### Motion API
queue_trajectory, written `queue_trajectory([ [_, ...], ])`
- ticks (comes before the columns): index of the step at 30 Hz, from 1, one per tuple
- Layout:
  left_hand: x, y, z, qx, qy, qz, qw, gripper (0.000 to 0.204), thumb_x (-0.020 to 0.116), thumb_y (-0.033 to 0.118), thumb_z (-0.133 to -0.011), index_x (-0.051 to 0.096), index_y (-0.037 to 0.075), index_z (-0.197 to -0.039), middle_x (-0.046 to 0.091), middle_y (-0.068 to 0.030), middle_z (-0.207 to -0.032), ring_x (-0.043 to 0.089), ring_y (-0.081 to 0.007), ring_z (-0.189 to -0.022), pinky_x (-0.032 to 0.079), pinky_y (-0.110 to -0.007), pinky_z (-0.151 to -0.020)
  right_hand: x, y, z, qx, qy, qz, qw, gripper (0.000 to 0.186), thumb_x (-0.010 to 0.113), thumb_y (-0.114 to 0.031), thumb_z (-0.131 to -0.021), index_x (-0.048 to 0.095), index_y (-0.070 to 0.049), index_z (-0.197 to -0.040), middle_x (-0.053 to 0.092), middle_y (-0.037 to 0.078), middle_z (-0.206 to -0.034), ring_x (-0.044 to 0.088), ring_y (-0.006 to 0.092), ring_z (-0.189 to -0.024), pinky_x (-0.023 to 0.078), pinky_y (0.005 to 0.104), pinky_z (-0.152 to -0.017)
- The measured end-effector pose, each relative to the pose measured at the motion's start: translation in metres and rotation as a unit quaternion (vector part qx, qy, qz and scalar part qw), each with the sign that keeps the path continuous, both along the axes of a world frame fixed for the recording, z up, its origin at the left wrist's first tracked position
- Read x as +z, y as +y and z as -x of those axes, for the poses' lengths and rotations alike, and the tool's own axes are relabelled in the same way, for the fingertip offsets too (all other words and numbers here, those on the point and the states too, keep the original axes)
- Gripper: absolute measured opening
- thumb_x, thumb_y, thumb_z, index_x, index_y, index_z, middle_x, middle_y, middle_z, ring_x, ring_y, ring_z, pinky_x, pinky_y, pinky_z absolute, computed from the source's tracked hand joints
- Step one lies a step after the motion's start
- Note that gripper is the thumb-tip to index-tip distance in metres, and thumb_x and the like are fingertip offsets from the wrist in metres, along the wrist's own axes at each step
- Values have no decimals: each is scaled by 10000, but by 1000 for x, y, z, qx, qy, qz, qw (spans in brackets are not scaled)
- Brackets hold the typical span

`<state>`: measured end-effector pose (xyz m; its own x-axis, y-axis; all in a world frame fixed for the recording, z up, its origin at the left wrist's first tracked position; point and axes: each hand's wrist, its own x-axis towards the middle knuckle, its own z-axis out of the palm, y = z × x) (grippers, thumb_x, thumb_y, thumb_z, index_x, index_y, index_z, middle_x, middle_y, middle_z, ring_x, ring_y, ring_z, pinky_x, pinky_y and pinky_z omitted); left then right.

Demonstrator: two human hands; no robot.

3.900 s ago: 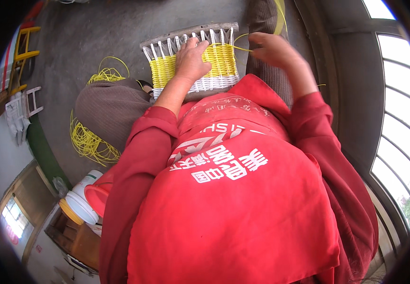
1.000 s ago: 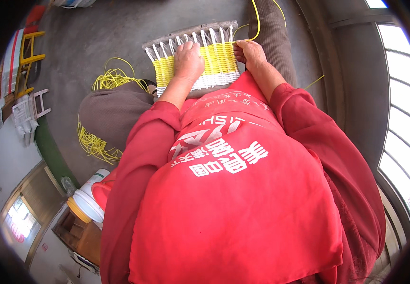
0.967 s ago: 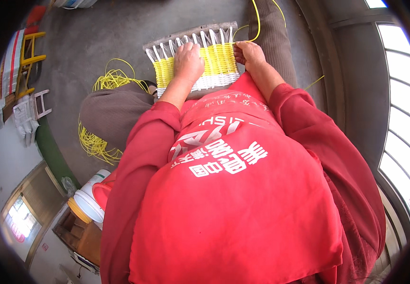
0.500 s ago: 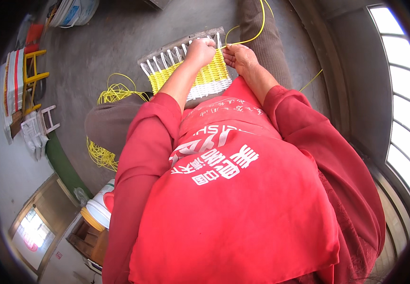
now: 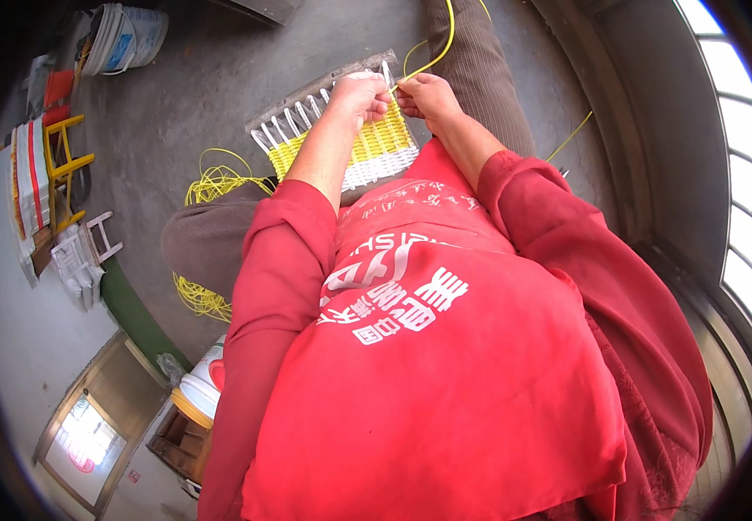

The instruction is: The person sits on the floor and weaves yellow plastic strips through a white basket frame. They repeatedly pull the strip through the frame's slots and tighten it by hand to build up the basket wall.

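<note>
A woven panel (image 5: pixel 380 148) of yellow and white strands rests across my lap, its bare white warp loops (image 5: pixel 287 122) stretched to a wooden bar (image 5: pixel 319 82) along the far side. My right hand (image 5: pixel 429 95) pinches a yellow cord (image 5: pixel 448 39) at the panel's far right corner. The cord runs up and away from those fingers, over my right leg. Close beside it, my left hand (image 5: pixel 362 97) lies over the panel's upper edge with its fingers curled closed. Whatever the left fingertips hold is hidden.
Loose coils of yellow cord (image 5: pixel 218 182) lie by my left knee, with another yellow bundle (image 5: pixel 202 298) nearer. Buckets (image 5: pixel 124 39), a yellow stool frame (image 5: pixel 65 161) and a small white stool (image 5: pixel 102 234) stand on the left. A barred window (image 5: pixel 751 165) is at right.
My left hand has rolled over, with its fingers curled down. The right hand's fingers have drawn in tighter around the cord. The whole view has shifted slightly.
</note>
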<state>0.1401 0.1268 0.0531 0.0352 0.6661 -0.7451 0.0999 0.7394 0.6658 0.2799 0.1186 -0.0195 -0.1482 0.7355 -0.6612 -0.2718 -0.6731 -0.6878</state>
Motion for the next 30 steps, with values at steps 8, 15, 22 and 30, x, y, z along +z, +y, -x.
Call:
queue_trajectory([
  [8, -2, -1, 5, 11, -44, 9, 999, 207, 593, 117, -834, 580, 48, -1029, 614, -35, -770, 568, -116, -601, 497, -271, -588, 6, 4, 5, 86, -287, -196, 934, 156, 691, -184, -737, 684, -28, -752, 657, 101, -659, 639, 178, -613, 508, 310, -603],
  [15, -12, -10, 4, 36, -33, -35, 998, 204, 582, 103, -832, 588, 42, -1026, 614, -34, -767, 569, -114, -598, 495, -263, -577, 15, 4, 3, 123, -343, -266, 892, 152, 689, -194, -699, 710, -75, -791, 663, 140, -711, 660, 245, -665, 513, 345, -655],
  [22, -15, -18, 5, 4, -11, -108, 994, 283, 517, 64, -840, 613, 15, -1102, 588, -15, -732, 524, -73, -540, 441, -214, -500, 12, 14, -6, 218, -257, -291, 895, 188, 644, -191, -726, 695, -46, -833, 646, 117, -678, 636, 201, -631, 505, 325, -630],
  [30, -6, -9, 7, -87, 103, -153, 979, 284, 489, 63, -836, 632, 6, -1075, 579, -17, -674, 515, -72, -486, 419, -221, -453, 36, 7, -14, 201, -87, -163, 962, 204, 645, -192, -764, 691, -29, -878, 641, 29, -713, 593, 126, -643, 495, 280, -612],
])
